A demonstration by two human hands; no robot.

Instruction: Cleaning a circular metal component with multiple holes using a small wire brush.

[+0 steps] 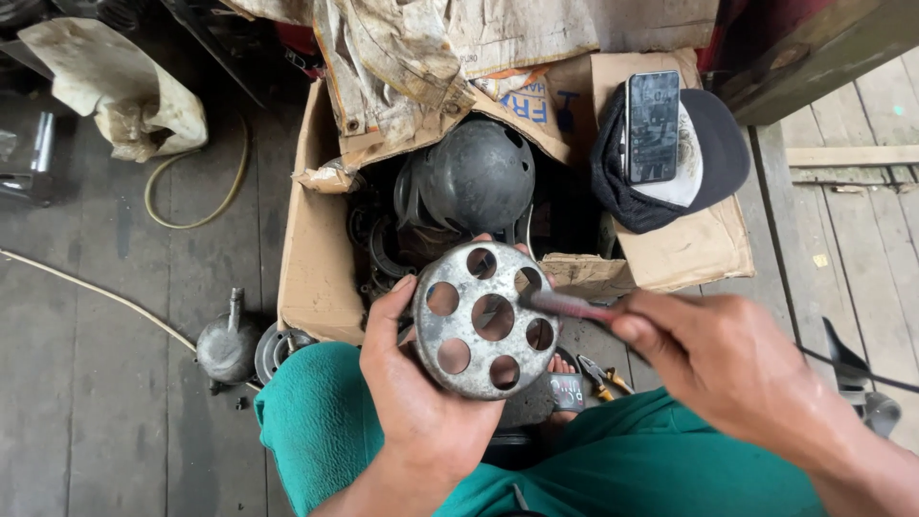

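Both hands are engaged over the lap: left hand (421, 393) is clamped on a round metal disc (483, 321) pierced by a ring of holes, thumb on the near-left rim, fingers behind; right hand (723, 369) is closed around a slim, blurred tool (570, 306) whose tip meets the disc's right edge. Risk one: the tool may skid off the smooth, worn metal and strike the fingertips showing past the disc's rim. Risk two: the one-handed hold looks liable to let the disc twist or drop onto the bare toes (560, 364) directly below it. Pliers (601, 375) lie just right of those toes. Left of the disc, on the plank floor (105, 383), stands a small metal oil can (228, 347). Beyond the disc, an open cardboard box (316, 258) holds a dark domed part (476, 175) and other dark parts. Right of it, on the box flap, a phone (653, 124) rests on a cap (708, 153) and could slide off.
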